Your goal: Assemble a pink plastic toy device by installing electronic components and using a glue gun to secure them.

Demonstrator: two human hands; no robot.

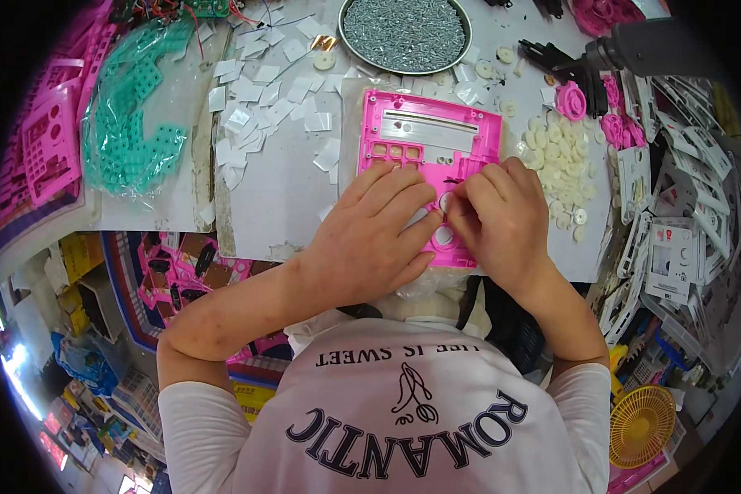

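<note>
A pink plastic casing [490, 136] lies on the table in front of me, its ribbed inner side up, with a clear strip window near its far edge. My left hand [366, 235] is over its near left part, fingers spread across it and holding it down. From the right, my right hand [502, 214] pinches at a small white disc [445, 202] in the casing, thumb and forefinger together. A second whitish round piece [443, 236] shows just nearer to me. My left fingertips are close beside both; the exact contact is hidden.
A round metal tray [345, 51] of screws stands at the back. White paper squares [259, 103] are scattered to the left, beside a bag of teal rubber keypads [144, 107]. Cream round pieces [560, 160] heap at the right, near stacked white panels [692, 181]. A dark tool [642, 45] overhangs the right back.
</note>
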